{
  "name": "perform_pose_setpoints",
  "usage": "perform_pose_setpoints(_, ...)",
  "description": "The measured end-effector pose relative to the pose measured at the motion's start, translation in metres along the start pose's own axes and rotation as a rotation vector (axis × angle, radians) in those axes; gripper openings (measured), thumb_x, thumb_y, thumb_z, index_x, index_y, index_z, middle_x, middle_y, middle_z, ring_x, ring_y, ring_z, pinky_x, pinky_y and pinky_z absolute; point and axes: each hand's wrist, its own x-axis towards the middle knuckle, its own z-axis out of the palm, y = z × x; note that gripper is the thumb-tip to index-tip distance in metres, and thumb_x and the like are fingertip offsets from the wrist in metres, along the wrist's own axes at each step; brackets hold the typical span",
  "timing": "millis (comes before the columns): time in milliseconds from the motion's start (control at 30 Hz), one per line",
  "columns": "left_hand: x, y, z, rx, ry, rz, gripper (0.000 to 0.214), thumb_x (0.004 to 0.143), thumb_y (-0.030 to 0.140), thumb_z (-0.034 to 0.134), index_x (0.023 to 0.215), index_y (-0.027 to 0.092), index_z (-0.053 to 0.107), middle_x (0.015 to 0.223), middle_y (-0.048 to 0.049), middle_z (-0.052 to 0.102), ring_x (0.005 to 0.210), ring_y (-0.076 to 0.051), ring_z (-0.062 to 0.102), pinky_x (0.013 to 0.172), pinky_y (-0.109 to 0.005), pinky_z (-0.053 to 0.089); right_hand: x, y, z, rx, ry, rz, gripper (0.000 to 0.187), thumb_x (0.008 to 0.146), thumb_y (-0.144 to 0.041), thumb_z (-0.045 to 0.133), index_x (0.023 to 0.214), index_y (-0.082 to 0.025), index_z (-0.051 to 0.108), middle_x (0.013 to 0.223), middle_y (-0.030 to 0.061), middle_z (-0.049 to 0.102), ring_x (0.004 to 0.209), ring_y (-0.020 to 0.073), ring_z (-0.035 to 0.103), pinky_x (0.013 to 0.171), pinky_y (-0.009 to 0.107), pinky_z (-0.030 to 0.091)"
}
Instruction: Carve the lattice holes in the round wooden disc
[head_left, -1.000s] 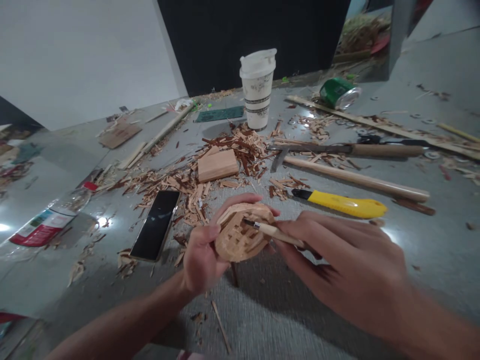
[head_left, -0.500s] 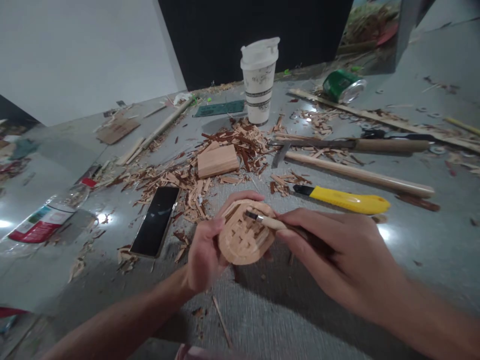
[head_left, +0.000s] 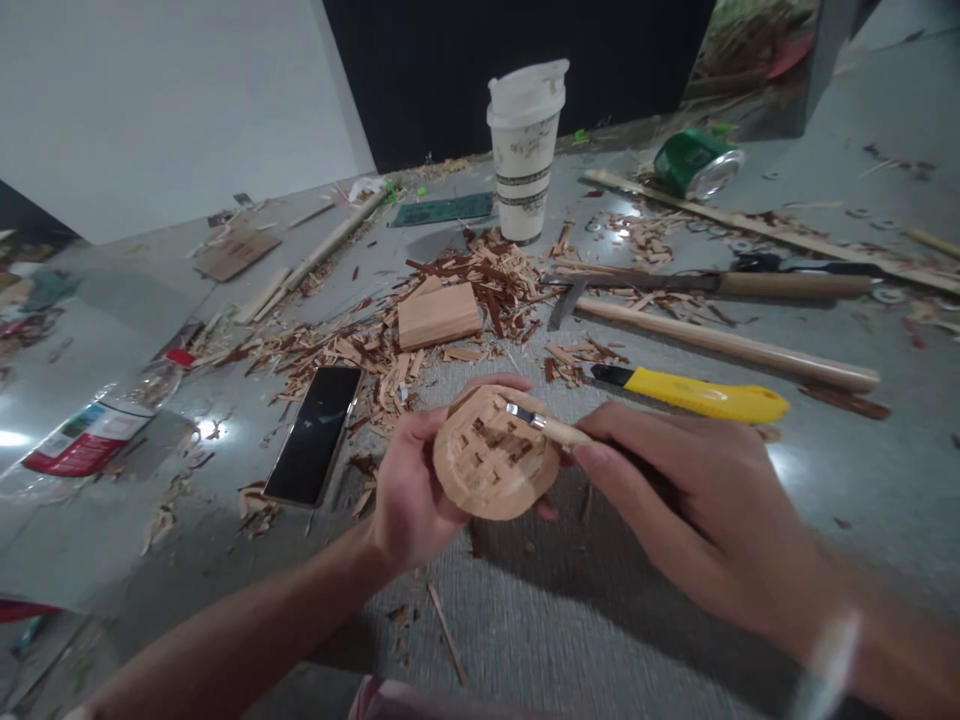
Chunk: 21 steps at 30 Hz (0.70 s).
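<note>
Cradled in my left hand (head_left: 412,480) is a round carved wooden disc (head_left: 480,480), its face tilted up toward me. Small square recesses are cut into the middle of that face, inside a plain rim. My right hand (head_left: 675,490) grips a wood carving chisel (head_left: 559,430) by its pale handle, fingers closed round it. The chisel's short metal tip lies over the disc's upper edge; whether it touches the wood I cannot tell. Fingertips of my left hand show behind the disc at the top and lower right.
Beyond the disc lie a wooden block (head_left: 439,317) and wood shavings (head_left: 495,270). A phone (head_left: 313,435) and plastic bottle (head_left: 105,425) are left. To the right are a yellow utility knife (head_left: 705,397), wooden-handled tools (head_left: 727,345) and a green can (head_left: 694,163). A lidded cup (head_left: 526,150) stands behind.
The disc has turned and tilted in my left hand. The chisel tip has shifted from the carved recesses toward the disc's upper right edge. A pale blurred streak now shows by my right wrist.
</note>
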Motion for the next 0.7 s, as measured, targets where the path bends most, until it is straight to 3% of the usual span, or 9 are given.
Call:
perform_pose_setpoints(300,-0.0012,-0.0017,0.0038,0.136,0.016,0.061,0.049,0.093,0.043,0.054,0.132,0.016,0.066,0.119,-0.0148,0.079,0.102,-0.027,0.075,0.082,-0.036,0.064,-0.0047,0.0036,0.0054,-0.225,-0.032,-0.128,0.024,0.107,-0.023,0.054,0.083,-0.020,0.056,0.065,-0.0059,0.049,0.054,0.0099,0.041,0.055,0.032,0.027)
perform_pose_setpoints(500,-0.0044,-0.0034,0.0032,0.246,0.117,0.067,0.052,0.089,0.042,0.055,0.133,0.016,0.064,0.120,-0.0141,0.079,0.112,-0.029,0.076,0.097,-0.039,0.060,-0.0054,0.0035,0.0079,-0.253,-0.040,-0.133,0.023,0.107,-0.024,0.055,0.084,-0.021,0.055,0.067,-0.0053,0.052,0.054,0.0105,0.043,0.056,0.033,0.027)
perform_pose_setpoints(700,-0.0046,-0.0051,0.0031,0.313,0.113,0.084,0.050,0.090,0.045,0.056,0.132,0.018,0.062,0.123,-0.0131,0.078,0.112,-0.028,0.075,0.097,-0.038,0.060,-0.0073,0.0008,0.0073,-0.281,-0.042,-0.104,0.027,0.108,-0.026,0.055,0.081,-0.021,0.053,0.065,-0.0055,0.051,0.052,0.0102,0.043,0.056,0.034,0.026)
